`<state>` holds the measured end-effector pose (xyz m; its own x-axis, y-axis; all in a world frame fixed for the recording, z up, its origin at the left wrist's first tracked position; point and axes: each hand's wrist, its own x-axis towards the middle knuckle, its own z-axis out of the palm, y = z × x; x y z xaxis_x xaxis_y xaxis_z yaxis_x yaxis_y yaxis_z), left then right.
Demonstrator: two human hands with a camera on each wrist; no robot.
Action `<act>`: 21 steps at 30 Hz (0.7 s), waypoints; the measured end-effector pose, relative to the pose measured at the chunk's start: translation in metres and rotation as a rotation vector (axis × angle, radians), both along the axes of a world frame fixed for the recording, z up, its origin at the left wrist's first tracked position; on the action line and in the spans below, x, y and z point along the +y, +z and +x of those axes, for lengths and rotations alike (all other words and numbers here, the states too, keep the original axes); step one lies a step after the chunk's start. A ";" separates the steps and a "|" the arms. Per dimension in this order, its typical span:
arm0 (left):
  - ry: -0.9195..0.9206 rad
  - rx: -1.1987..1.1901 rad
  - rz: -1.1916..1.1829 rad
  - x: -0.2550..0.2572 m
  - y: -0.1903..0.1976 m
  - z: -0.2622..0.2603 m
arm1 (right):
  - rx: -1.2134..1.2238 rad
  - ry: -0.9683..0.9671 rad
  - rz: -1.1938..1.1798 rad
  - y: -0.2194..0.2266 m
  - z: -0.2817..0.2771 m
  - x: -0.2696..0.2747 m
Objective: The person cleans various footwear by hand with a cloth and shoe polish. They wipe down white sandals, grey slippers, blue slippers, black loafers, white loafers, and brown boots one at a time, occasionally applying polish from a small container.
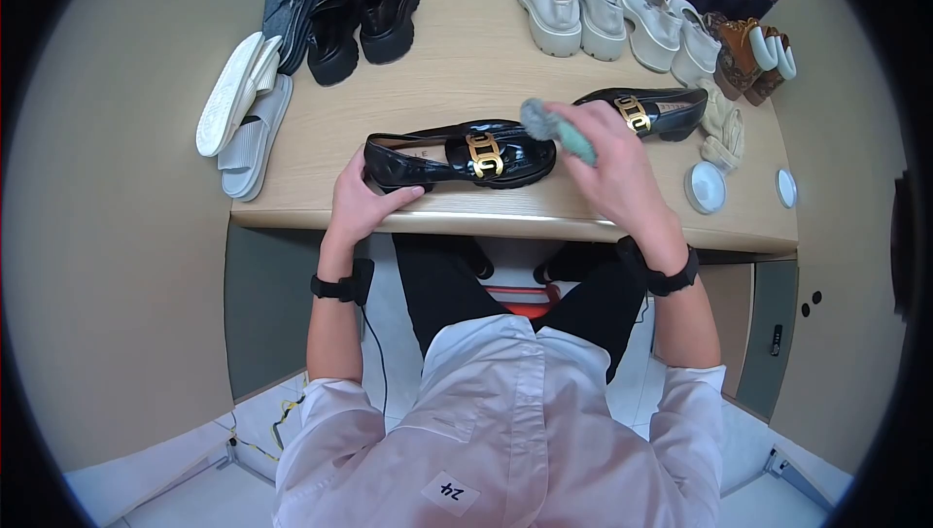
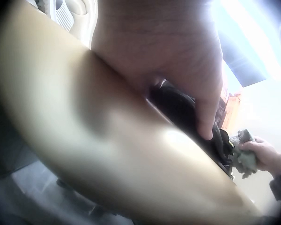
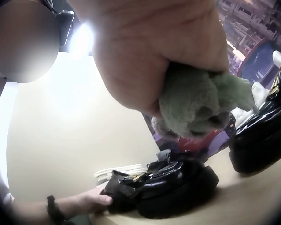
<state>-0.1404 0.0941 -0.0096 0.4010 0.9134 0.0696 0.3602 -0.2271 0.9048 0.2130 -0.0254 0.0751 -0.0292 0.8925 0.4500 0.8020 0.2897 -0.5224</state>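
Observation:
A glossy black loafer (image 1: 530,157) with a gold chain buckle lies on the table near its front edge, toe to the right. My left hand (image 1: 360,200) grips its heel, thumb along the near side. Bunched in my right hand (image 1: 619,170) is a green-grey cloth (image 3: 192,101), raised just beyond the loafer's toe. In the right wrist view the cloth hangs above the shoe, with a gap between them. The matching loafer (image 1: 678,120) stands behind the right hand, partly hidden by it.
White platform shoes (image 1: 554,18) and brown boots (image 1: 739,52) line the back right of the table (image 1: 457,67). Black chunky loafers (image 1: 389,18) and pale slippers (image 1: 255,144) stand at the left. A beige cloth (image 1: 724,139), a small white dish (image 1: 706,188) and a round lid (image 1: 786,188) lie right.

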 end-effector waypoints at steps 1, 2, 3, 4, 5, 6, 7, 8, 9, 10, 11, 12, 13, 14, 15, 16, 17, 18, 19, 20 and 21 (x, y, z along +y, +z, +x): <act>-0.002 -0.012 -0.002 0.000 -0.001 0.000 | -0.019 0.035 -0.062 0.002 -0.005 0.000; -0.006 -0.023 -0.004 0.000 -0.002 0.000 | -0.062 0.085 -0.068 0.005 -0.011 0.003; -0.010 -0.035 -0.005 0.001 -0.002 0.000 | -0.117 0.129 -0.083 0.005 -0.014 0.006; -0.012 -0.034 -0.004 0.001 -0.001 0.001 | -0.172 0.174 -0.098 0.005 -0.017 0.010; -0.012 -0.032 -0.003 0.000 0.001 0.002 | -0.227 0.221 -0.113 0.004 -0.019 0.013; -0.009 -0.031 -0.003 -0.001 0.003 0.001 | -0.268 0.235 -0.070 0.000 -0.021 0.016; -0.008 -0.035 -0.003 -0.001 0.003 0.001 | -0.311 0.230 -0.085 0.001 -0.021 0.017; -0.007 -0.041 -0.003 0.000 0.003 0.002 | -0.354 0.226 -0.099 0.002 -0.020 0.017; -0.006 -0.047 -0.003 0.000 0.002 0.002 | -0.399 0.220 -0.114 0.004 -0.017 0.017; -0.008 -0.042 -0.003 -0.001 0.004 0.002 | -0.408 0.194 -0.136 0.006 -0.010 0.018; -0.008 -0.039 -0.003 -0.001 0.005 0.003 | -0.419 0.168 -0.157 0.009 0.000 0.017; -0.005 -0.037 -0.003 -0.002 0.006 0.003 | -0.432 0.146 -0.178 0.012 0.010 0.017; -0.007 -0.032 0.001 -0.002 0.005 0.002 | -0.346 0.097 -0.146 0.018 0.018 0.016; -0.010 -0.026 0.003 0.000 0.004 0.001 | -0.258 0.047 -0.115 0.028 0.025 0.014; -0.015 -0.020 0.004 0.000 0.003 0.001 | -0.171 -0.004 -0.085 0.037 0.031 0.013; -0.008 -0.012 0.000 -0.001 0.003 0.001 | -0.028 -0.032 -0.053 0.041 0.034 0.013; -0.003 -0.002 -0.002 -0.002 0.004 0.001 | 0.130 -0.084 -0.067 0.040 0.032 0.015; 0.000 0.009 0.000 -0.002 0.006 0.002 | 0.289 -0.137 -0.075 0.037 0.025 0.018; 0.003 -0.004 -0.002 -0.002 0.006 0.003 | 0.451 -0.190 -0.081 0.032 0.019 0.022; 0.007 -0.016 -0.003 -0.002 0.004 0.003 | 0.522 -0.185 -0.089 0.025 0.011 0.030; 0.012 -0.028 -0.004 -0.002 0.003 0.003 | 0.581 -0.170 -0.143 0.023 0.000 0.030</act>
